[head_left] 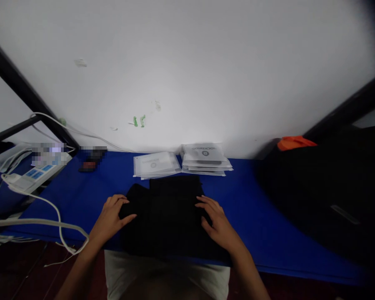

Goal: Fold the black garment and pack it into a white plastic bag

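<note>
A piece of black cloth (171, 221), perhaps a folded garment, lies on the blue table in front of me, reaching its near edge. My left hand (112, 216) rests at the cloth's left edge, thumb and fingers apart. At the right edge, my right hand (215, 218) touches the cloth with its fingers stretched and its thumb spread away. Neither hand visibly grips the cloth. Just beyond it lie a few flat frosted zip bags (156, 164) and, to their right, a taller stack of similar printed bags (204, 156).
A large black heap (325, 187) with an orange piece (295, 143) covers the right side of the blue table (237, 187). On the left are a white power strip (39, 173), loose white cables (50, 223) and a blurred dark object (93, 160). A white wall (187, 75) stands behind.
</note>
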Available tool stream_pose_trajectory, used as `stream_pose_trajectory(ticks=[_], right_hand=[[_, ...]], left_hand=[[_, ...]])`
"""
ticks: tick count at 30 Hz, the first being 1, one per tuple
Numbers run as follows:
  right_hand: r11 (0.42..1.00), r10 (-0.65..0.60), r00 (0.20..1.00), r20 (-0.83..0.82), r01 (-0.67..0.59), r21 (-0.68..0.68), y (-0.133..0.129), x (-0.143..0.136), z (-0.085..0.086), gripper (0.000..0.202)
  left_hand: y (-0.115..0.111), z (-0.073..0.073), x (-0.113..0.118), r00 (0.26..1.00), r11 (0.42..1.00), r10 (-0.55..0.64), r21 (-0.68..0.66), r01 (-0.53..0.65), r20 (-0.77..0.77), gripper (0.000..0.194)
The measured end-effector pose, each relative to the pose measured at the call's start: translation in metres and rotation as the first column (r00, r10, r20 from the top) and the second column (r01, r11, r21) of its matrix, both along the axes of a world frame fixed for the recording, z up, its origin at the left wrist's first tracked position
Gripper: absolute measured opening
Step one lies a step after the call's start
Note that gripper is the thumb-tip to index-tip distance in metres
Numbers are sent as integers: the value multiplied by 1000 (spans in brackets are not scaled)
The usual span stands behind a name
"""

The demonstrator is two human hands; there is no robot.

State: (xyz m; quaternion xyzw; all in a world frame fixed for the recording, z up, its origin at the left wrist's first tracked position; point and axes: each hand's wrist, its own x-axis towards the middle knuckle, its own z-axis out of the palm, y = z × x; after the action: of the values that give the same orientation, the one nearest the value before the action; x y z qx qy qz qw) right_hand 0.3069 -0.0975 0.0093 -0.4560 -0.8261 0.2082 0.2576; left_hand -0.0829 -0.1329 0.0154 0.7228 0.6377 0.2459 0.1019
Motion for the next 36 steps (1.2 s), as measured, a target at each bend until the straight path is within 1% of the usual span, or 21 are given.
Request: stream_pose_trajectory(ticks=[4, 7, 10, 12, 14, 16, 17, 18, 19, 20, 21, 23, 24, 25, 26, 27, 28, 30, 33, 34, 36], right_hand=[[1000, -21, 999, -44, 21, 16, -1, 0, 1, 29], [996, -82, 991, -103, 86, 36, -3, 1, 2, 29], [989, -130, 982, -139, 139, 53, -5, 3, 2, 32], [987, -144, 978, -149, 153, 52, -5, 4, 2, 32], [987, -148, 977, -152, 156, 47, -4, 4, 2, 31], [988, -145, 978, -151, 152, 39, -3, 4, 1, 30], [988, -142, 978, -150, 149, 35, -3, 4, 0, 31], [989, -140, 979, -150, 147, 31, -3, 5, 0, 31], [989, -140, 979, -150, 145, 27, -3, 5, -1, 31], [989, -140, 979, -148, 145, 24, -2, 5, -1, 31], [989, -140, 979, -146, 144, 20, -3, 5, -1, 31], [989, -141, 980, -142, 145, 13, -3, 4, -1, 31], [989, -142, 980, -139, 145, 10, -3, 4, 0, 31], [990, -142, 980, -137, 144, 6, -3, 4, 0, 31], [990, -142, 980, -136, 144, 3, -3, 4, 0, 32], [990, -141, 981, -135, 143, -1, -3, 4, 0, 32], [990, -140, 981, -134, 141, -5, -3, 4, 0, 32], [990, -139, 981, -134, 138, -14, -3, 4, 1, 32], [990, -138, 981, -133, 136, -24, -3, 4, 1, 32], [990, -139, 981, -133, 137, -25, -3, 4, 1, 32], [990, -140, 981, -134, 138, -24, -2, 4, 1, 32]], left_hand=[[-2, 9, 6, 997, 999, -47, 5, 47, 63, 19], [-6, 19, 12, 988, 995, -37, -84, 51, 152, 17], [-7, 27, 15, 961, 978, 123, -193, -75, 249, 21], [-4, 29, 15, 896, 962, 266, -158, -224, 355, 28], [1, 31, 17, 763, 900, 397, -50, -434, 510, 39], [6, 33, 23, 603, 766, 453, 60, -641, 657, 49], [8, 34, 28, 544, 693, 447, 110, -712, 710, 51], [10, 34, 33, 520, 642, 435, 152, -752, 736, 51], [11, 34, 38, 543, 635, 415, 194, -747, 730, 46], [12, 34, 43, 614, 679, 380, 242, -694, 692, 38], [14, 33, 48, 718, 757, 322, 287, -587, 618, 28], [15, 31, 56, 915, 920, 116, 306, -245, 386, 15], [16, 29, 58, 963, 961, -11, 268, -65, 270, 16], [16, 27, 60, 977, 974, -115, 212, 75, 182, 18], [16, 24, 61, 975, 975, -181, 151, 161, 128, 19], [15, 22, 61, 971, 974, -215, 102, 204, 108, 20], [13, 20, 60, 968, 974, -220, 79, 212, 120, 21], [9, 15, 57, 966, 986, -153, 93, 136, 208, 23], [3, 7, 50, 937, 974, 51, 190, -123, 346, 27], [2, 4, 49, 926, 952, 131, 218, -217, 353, 30], [-1, -2, 47, 915, 902, 283, 243, -356, 288, 43]])
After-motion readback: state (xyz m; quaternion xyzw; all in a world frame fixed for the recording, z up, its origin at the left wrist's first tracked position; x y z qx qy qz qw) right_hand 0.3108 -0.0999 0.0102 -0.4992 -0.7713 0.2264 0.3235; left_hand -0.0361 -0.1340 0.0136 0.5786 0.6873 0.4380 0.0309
